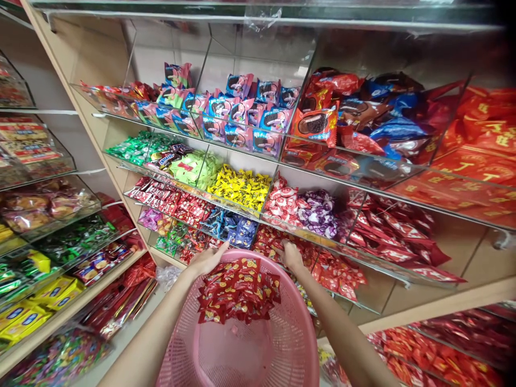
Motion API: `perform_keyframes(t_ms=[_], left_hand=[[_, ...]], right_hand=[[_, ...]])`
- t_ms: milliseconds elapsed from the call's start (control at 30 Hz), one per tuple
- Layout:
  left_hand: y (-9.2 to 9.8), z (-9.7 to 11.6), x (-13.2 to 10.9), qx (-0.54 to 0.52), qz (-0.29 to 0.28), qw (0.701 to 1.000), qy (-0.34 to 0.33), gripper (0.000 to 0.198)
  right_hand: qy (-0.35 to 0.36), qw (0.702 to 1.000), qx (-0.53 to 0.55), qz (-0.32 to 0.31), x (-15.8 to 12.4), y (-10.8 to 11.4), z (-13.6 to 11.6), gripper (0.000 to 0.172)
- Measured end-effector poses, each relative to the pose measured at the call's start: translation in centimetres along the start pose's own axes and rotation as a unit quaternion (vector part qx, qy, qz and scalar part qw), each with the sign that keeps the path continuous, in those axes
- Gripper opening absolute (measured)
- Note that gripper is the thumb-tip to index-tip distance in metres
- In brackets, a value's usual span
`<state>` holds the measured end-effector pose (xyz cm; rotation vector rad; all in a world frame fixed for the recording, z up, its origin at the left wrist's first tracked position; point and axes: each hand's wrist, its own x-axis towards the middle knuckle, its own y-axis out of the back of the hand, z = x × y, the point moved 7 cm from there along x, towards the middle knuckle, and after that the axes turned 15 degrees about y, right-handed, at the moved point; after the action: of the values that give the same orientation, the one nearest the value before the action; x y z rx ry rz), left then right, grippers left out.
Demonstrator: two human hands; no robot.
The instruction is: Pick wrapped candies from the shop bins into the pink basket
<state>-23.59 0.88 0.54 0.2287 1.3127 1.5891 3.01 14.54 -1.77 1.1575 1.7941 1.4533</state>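
A pink plastic basket (296,328) with perforated sides is held up against the shelves. Many red candy packets (242,290) lie heaped at its far end, and the near part of its floor is bare. My left hand (208,259) is closed on the far left rim, thumb over the edge. My right hand (291,257) is at the far right rim, bent inward in front of a bin of red wrapped candies (266,239). Its fingers are partly hidden, and whether they grip the rim or touch candies is unclear. Blue-wrapped candies (242,228) lie in the bin just beyond the basket.
Clear shelf edges (242,207) run close above both hands. Higher bins hold yellow candies (242,188), purple-and-white candies (318,212) and blue-pink cookie packs (237,115). Side shelves hold yellow packs (56,293) at the left. Red packets (435,355) fill a lower shelf at the right.
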Motion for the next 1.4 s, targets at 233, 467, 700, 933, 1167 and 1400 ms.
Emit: perform_keyframes(t_ms=[233,467,700,933,1167,1400], left_hand=[[-0.5,0.6,0.5,-0.016,-0.023,1.0,-0.013,0.093],[-0.2,1.4,0.0,-0.006,-0.02,1.0,-0.017,0.094],[-0.3,1.3,0.1,-0.016,-0.014,1.0,-0.017,0.092],[-0.2,1.1,-0.1,-0.018,-0.018,0.999,-0.023,0.093],[-0.5,0.5,0.5,-0.027,-0.023,0.999,-0.005,0.095],[0.0,0.2,-0.2,-0.022,-0.028,0.999,-0.005,0.091]], right_hand=[[0.064,0.964,0.217,0.138,-3.6,5.1,-0.9,0.037],[0.087,0.942,0.3,0.122,-8.3,5.1,-3.0,0.042],[0.076,0.99,0.105,0.059,-9.9,3.9,-5.0,0.033],[0.057,0.998,0.027,0.013,-9.8,3.2,-6.0,0.028],[0.064,0.997,0.046,-0.015,-8.9,2.3,-6.8,0.023],[0.021,0.998,0.036,0.038,-5.5,4.7,-1.6,0.032]])
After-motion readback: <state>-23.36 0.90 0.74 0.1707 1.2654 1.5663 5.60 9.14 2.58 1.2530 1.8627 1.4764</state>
